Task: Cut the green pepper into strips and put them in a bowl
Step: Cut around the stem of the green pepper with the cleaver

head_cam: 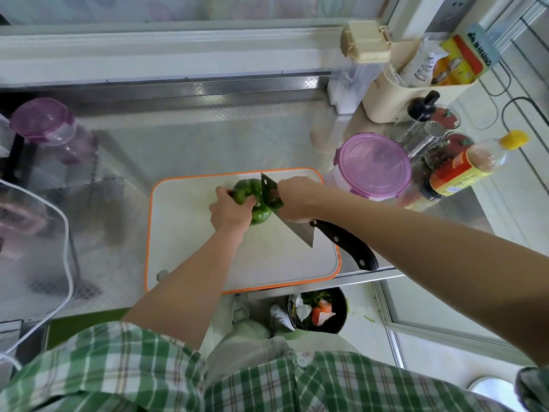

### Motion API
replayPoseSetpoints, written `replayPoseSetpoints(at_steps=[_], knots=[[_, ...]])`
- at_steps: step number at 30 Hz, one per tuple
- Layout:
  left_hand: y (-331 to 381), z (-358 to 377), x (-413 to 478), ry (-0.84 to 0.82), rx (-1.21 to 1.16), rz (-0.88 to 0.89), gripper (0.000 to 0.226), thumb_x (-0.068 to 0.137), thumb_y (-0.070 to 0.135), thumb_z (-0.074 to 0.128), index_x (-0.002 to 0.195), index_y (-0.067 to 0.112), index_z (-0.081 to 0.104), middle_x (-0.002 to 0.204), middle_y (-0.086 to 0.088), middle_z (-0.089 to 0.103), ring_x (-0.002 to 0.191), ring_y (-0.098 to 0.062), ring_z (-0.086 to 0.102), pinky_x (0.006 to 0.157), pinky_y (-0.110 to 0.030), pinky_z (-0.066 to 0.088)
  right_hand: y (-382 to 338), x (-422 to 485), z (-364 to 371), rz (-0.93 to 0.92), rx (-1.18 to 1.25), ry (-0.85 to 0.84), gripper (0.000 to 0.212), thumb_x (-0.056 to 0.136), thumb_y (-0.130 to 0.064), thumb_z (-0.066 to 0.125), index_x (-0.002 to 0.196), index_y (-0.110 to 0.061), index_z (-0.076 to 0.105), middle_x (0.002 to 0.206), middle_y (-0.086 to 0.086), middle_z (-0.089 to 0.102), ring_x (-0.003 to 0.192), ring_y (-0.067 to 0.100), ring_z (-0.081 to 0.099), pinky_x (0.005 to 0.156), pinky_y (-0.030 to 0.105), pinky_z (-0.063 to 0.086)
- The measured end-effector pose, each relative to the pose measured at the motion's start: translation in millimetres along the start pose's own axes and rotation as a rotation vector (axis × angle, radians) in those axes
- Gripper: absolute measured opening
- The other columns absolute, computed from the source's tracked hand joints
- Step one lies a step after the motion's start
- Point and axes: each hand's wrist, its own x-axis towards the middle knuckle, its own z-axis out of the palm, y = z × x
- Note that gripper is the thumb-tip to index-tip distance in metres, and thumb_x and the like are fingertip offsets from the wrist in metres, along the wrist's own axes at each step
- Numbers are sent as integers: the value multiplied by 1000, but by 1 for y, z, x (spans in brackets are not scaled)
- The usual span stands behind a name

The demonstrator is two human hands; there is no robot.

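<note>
Pepper (249, 190), whole and green, lies on the white board (184, 233) toward the board's 12 o'clock edge, a little right of the middle. The left hand (230, 209) comes in from 7 o'clock and grasps it: the fingers (248, 203) curl over the top of the pepper and the thumb wraps its 9 o'clock side, so green shows above the knuckles at 12 o'clock and below them at 5 o'clock.

The knife (292, 230) stands on edge against the pepper's 3 o'clock side, its blade running from 12 o'clock down toward 5 o'clock and touching the fruit just beside the left fingertips. The right hand (294, 200) is clenched over the back of the blade, ahead of the black handle, which sticks out free toward 4 o'clock past the board's edge. How its fingertips lie on the far face of the blade cannot be told, though a pinkish reflection shows in the steel.

The board rests on a steel counter (178, 138). At the board's 2 o'clock stands a tub (374, 165) with a purple lid, and at 3 o'clock beyond it a bottle (466, 171) with a yellow cap. A jar (50, 129) with a purple lid stands at 10 o'clock. On the floor at 6 o'clock is a black bin (343, 316) holding scraps.
</note>
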Motion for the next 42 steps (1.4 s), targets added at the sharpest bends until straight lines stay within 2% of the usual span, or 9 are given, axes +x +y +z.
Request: replayPoseSetpoints(at_steps=[6,11,21,26,31,33,36,40,42], knots=[[0,0,1,2,31,28,44,76,40,72,105,22,44,112,-13,50,92,-35,59,79,-48,58,4,7,-6,50,46,-51,20,84,-8,49,64,-12,44,63,2,46,52,17,43,47,25,30],[2,0,-2,9,103,67,44,78,38,71,106,21,44,106,-11,48,94,-35,58,80,-46,57,8,13,-6,75,63,-118,4,67,-15,60,67,-11,60,59,3,54,52,25,53,56,27,45],[1,-1,-1,-3,112,86,46,79,36,72,112,18,45,101,-7,42,99,-35,56,81,-48,57,13,8,-21,55,144,-177,13,77,-18,54,65,-13,54,61,1,56,57,22,56,60,28,45],[-3,-3,2,-16,94,81,43,78,37,71,108,20,44,108,-10,49,97,-35,59,80,-49,57,6,9,-7,62,133,-121,12,74,-11,60,65,-10,52,60,4,49,56,22,50,53,27,38],[1,-6,5,-51,50,62,43,78,38,72,106,22,45,113,-10,49,96,-34,59,80,-49,58,12,8,-14,33,122,-80,10,78,-14,60,70,-9,56,66,5,54,62,25,54,54,27,40],[0,-9,7,-70,21,54,43,76,40,73,104,23,45,114,-11,51,95,-33,60,78,-49,58,11,11,-18,-21,73,-37,9,80,-13,58,85,-8,64,78,7,60,70,25,58,56,27,42],[0,-11,6,-98,-8,48,48,68,46,71,103,24,46,111,-9,55,96,-33,62,78,-48,58,9,11,-15,-75,-5,-2,24,85,-13,49,104,-9,63,89,8,59,80,27,57,62,28,42],[0,-14,7,-117,-36,22,54,57,51,66,100,26,47,109,-8,56,97,-32,62,79,-48,58,7,11,-4,-87,-67,73,13,87,-14,45,93,-10,56,76,4,53,73,27,52,48,25,30],[2,-15,7,-125,-34,22,54,57,52,66,100,26,47,108,-8,56,98,-32,61,78,-48,58,6,12,-2,-95,-84,99,13,90,-17,45,93,-11,56,75,3,51,72,27,50,50,26,32]])
